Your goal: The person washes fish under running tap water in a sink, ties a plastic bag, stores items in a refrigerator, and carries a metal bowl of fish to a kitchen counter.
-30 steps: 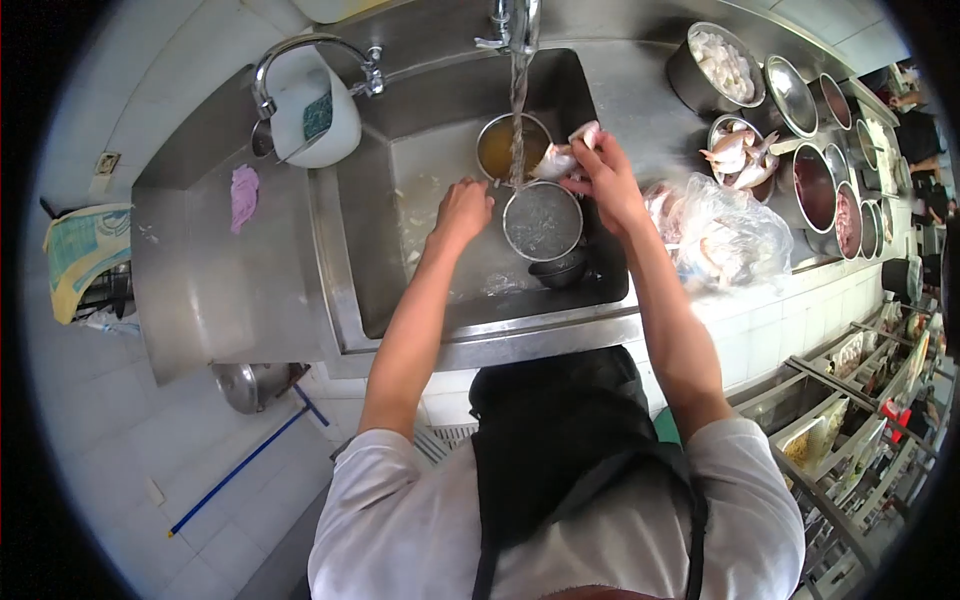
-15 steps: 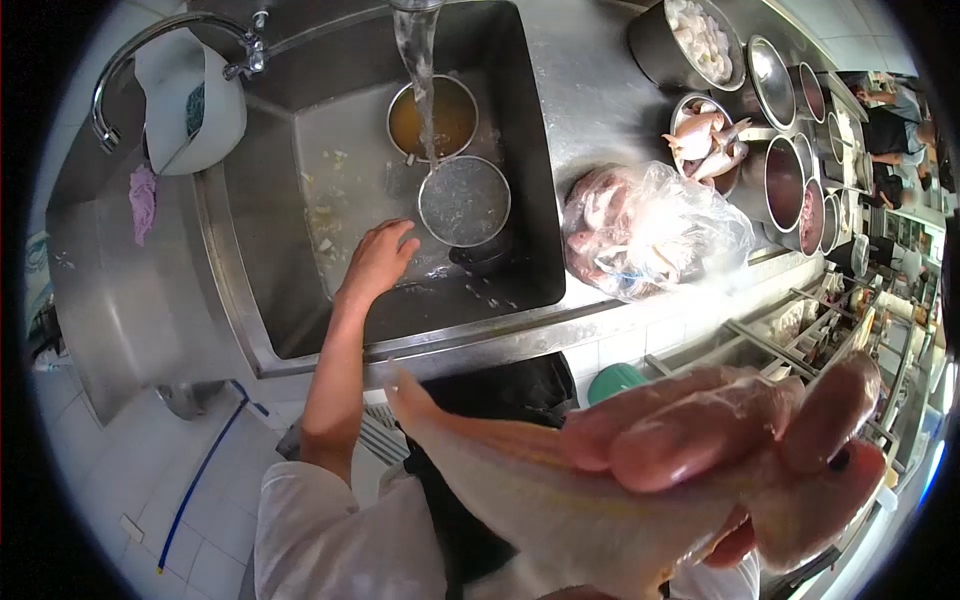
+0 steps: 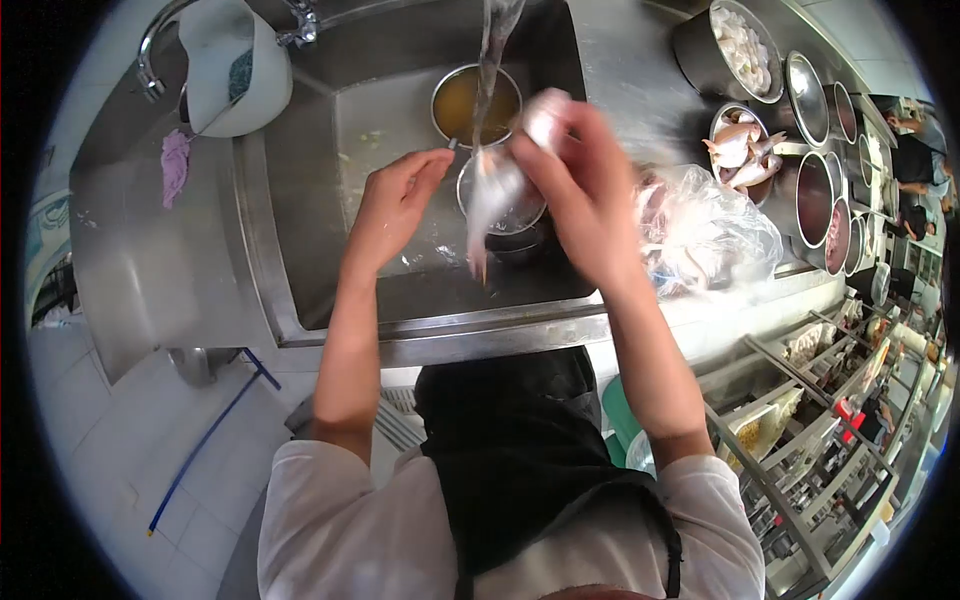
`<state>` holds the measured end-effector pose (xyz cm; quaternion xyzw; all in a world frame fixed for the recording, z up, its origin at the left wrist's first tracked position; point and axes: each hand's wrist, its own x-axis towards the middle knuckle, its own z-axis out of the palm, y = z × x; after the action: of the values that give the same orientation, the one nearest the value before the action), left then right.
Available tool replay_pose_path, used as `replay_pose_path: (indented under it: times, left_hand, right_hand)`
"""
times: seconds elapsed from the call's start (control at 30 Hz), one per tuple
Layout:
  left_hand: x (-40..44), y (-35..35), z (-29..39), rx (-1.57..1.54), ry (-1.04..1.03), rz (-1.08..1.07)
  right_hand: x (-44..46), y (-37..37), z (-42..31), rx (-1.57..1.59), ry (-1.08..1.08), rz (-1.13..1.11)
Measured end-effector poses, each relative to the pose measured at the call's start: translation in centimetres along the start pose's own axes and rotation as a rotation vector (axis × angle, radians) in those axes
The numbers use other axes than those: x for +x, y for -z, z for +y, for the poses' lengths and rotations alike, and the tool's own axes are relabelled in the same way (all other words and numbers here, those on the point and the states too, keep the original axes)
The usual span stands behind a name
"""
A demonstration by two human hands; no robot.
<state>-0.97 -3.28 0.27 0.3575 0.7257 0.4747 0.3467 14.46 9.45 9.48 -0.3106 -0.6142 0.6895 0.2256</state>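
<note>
My right hand [image 3: 585,190] grips a pale fish [image 3: 497,195] over the sink [image 3: 300,260]. Motion blurs the fish, whose tail end hangs down beside the falling water [image 3: 490,75]. To its left, my left hand [image 3: 395,210] is held above the basin, fingers stretched toward the fish with a gap at the thumb and nothing seen in them. Beneath the hands stands a round pot [image 3: 535,215] of water, partly covered by the fish and right hand. Behind it is another pot [image 3: 436,110] with yellowish-brown liquid.
A clear plastic bag [image 3: 710,235] of pinkish contents lies right of the sink. Beyond it are a bowl of fish [image 3: 740,150], a pot of pale pieces [image 3: 745,50] and several metal pots. A white container [image 3: 235,75] and purple cloth [image 3: 174,168] are left. People stand far right.
My right hand has carried the fish from close to the camera at lower right to the water stream over the sink. My left hand has moved slightly up and right in view.
</note>
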Motion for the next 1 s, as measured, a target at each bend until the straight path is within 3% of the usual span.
replay_pose_path:
  times: [0.03,0.1,0.13,0.17,0.27,0.73,0.83,0.93,1.0]
  left_hand:
    - [0.5,0.6,1.1,0.139,-0.058,-0.050]
    - [1.7,0.0,2.1,0.239,-0.204,0.090]
    - [2.0,-0.4,2.8,0.289,-0.274,0.164]
    - [2.0,-0.5,3.9,0.118,-0.193,0.124]
    - [2.2,-0.8,3.6,0.323,-0.256,0.018]
    - [3.1,-1.4,3.8,0.587,-0.254,-0.181]
    - [3.5,-1.4,2.4,0.386,-0.408,-0.066]
    - [3.5,-1.6,2.8,-0.017,0.000,0.012]
    - [4.5,-1.6,1.1,0.005,-0.008,-0.011]
  right_hand:
    - [2.5,-0.5,3.7,-0.005,0.000,0.022]
    - [5.6,-0.7,8.6,0.019,-0.013,-0.044]
    - [6.0,-0.8,8.9,-0.031,-0.018,-0.054]
    - [6.4,-0.9,9.2,-0.081,-0.022,-0.064]
    - [6.6,-0.9,9.9,-0.179,-0.019,-0.072]
    - [6.2,0.1,9.3,-0.481,0.219,0.043]
    - [6.0,0.3,9.7,-0.547,0.229,0.123]
    - [5.1,1.6,8.7,-0.503,0.192,0.233]
    - [4.4,3.7,8.0,-0.502,0.248,0.350]
